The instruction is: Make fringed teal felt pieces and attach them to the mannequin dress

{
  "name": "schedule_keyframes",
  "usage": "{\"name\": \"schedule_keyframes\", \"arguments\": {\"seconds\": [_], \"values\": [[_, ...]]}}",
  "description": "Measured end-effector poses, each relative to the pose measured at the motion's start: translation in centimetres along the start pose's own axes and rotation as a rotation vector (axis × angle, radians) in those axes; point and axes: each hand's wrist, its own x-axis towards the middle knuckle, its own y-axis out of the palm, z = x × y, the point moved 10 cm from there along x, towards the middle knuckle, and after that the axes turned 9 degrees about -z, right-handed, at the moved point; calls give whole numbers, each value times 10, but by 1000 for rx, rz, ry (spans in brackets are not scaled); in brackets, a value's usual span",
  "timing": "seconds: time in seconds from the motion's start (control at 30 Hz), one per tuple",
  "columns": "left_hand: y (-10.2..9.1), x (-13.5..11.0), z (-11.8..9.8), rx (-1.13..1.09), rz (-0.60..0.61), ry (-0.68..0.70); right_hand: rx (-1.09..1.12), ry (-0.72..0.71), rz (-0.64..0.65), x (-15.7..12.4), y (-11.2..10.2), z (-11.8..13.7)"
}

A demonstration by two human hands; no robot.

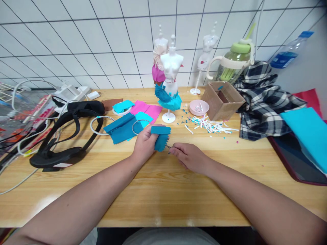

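My left hand (144,144) is closed on a folded piece of dark teal crepe paper (160,130), gripping its left side. The paper's right edge looks jagged and fringed. At that edge is the tip of a thin metal tool (168,147), pinched in my right hand (189,157); most of it is hidden by my fingers, so its kind is unclear. Behind my hands, a small white mannequin (171,64) stands on a round base, with a ruffled skirt of bright blue and teal paper (170,99) around its lower part.
Paper scraps (212,125), a pink bowl (199,107) and a cardboard box (222,100) lie right of the mannequin. Coloured crepe sheets (122,128) and a black headset-like frame (68,136) are left. A checked cloth (263,98) and a lidded jug (233,63) stand back right.
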Motion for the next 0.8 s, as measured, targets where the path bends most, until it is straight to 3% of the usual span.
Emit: {"name": "schedule_keyframes", "arguments": {"seconds": [0.8], "values": [[7, 0, 7, 6, 75, -68, 18, -11, -22, 0, -4, -1]]}}
